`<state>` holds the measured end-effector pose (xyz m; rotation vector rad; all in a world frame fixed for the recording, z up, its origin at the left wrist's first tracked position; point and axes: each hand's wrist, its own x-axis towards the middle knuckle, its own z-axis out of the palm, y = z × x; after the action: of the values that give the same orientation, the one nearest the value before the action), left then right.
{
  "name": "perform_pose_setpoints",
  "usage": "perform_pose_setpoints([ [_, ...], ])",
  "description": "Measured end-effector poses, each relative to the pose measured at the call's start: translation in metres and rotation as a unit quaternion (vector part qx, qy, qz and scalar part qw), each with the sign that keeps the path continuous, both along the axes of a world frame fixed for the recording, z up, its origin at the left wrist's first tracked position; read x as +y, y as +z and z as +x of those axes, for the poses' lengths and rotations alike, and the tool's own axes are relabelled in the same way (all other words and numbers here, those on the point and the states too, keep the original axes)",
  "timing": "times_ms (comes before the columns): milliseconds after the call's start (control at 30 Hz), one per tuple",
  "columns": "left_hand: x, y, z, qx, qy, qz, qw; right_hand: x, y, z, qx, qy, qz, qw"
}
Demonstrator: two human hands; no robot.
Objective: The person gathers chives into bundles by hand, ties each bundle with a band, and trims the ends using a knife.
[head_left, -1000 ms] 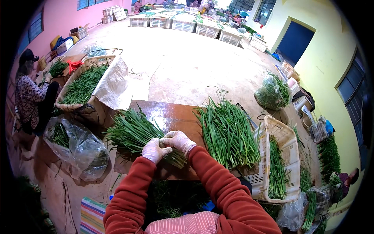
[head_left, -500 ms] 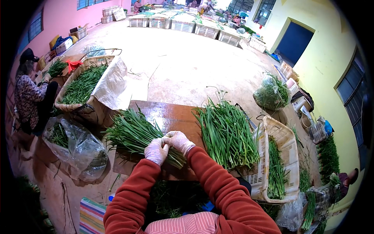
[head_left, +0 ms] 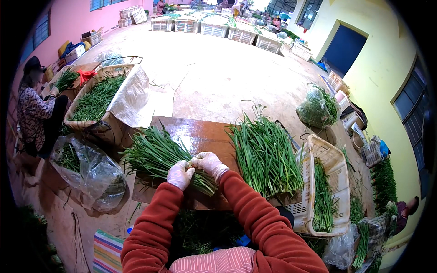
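Observation:
A bunch of long green chives (head_left: 157, 152) lies slantwise on the brown wooden table (head_left: 205, 134), leaves to the far left, cut stem ends toward me. Both my hands wear thin whitish gloves. My left hand (head_left: 180, 175) is closed at the near side of the bunch, thumb against fingers. On its right side my right hand (head_left: 209, 164) is closed too, fingertips meeting the left ones over the stems. Whether a thin tie lies between the fingertips is too small to tell. A larger loose pile of chives (head_left: 266, 157) covers the table's right part.
At the right stands a cream plastic crate (head_left: 343, 182) with more chives. On the left are a clear plastic bag (head_left: 98, 182) of greens and a lined crate (head_left: 120, 129). A co-worker (head_left: 38, 104) sits far left, handling greens. Covered crates (head_left: 214, 30) line the back.
My left hand has shifted slightly left, opening a small gap from the right hand. The bunch and the pile lie as before.

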<state>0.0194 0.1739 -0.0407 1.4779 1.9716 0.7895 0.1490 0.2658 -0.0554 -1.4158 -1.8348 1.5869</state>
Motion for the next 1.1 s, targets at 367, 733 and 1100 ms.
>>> perform_pose_setpoints([
  [367,0.002,0.012,-0.007,0.001,0.012,-0.035,0.999,-0.016,0.008,0.016,-0.028,0.018,0.111,0.993],
  [733,0.013,-0.012,-0.017,0.080,-0.087,0.176,0.977,-0.043,0.022,0.016,-0.071,0.056,0.222,0.971],
  [1100,0.020,-0.006,-0.018,0.145,-0.175,0.253,0.940,-0.065,0.018,0.006,-0.062,0.049,0.323,0.943],
])
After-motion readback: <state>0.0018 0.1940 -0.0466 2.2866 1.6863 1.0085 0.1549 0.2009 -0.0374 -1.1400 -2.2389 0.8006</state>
